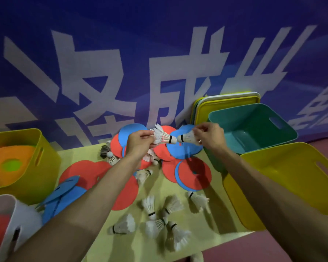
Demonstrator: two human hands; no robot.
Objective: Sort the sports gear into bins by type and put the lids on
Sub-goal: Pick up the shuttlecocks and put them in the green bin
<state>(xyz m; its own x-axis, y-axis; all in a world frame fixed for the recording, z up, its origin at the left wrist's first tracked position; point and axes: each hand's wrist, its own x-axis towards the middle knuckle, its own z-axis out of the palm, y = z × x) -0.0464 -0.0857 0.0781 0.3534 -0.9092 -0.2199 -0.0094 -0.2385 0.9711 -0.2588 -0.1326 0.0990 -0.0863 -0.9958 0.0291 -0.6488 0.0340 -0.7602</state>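
Observation:
My left hand (138, 142) pinches the feather end of a white shuttlecock (162, 137) above the table's far side. My right hand (209, 136) grips a second shuttlecock (187, 138) by its feathers. The two cork tips almost touch between my hands. Several more shuttlecocks (159, 218) lie loose near the table's front edge, and others (110, 155) sit among flat red discs (125, 190) and blue discs (184, 148) scattered over the yellow-green table (214, 210).
A teal bin (254, 127) and a yellow bin (284, 182) stand open at the right. Lids (225, 103) lean on the blue wall behind them. At the left, a yellow bin (36, 159) holds orange discs, and a white bin (11, 222) holds red ones.

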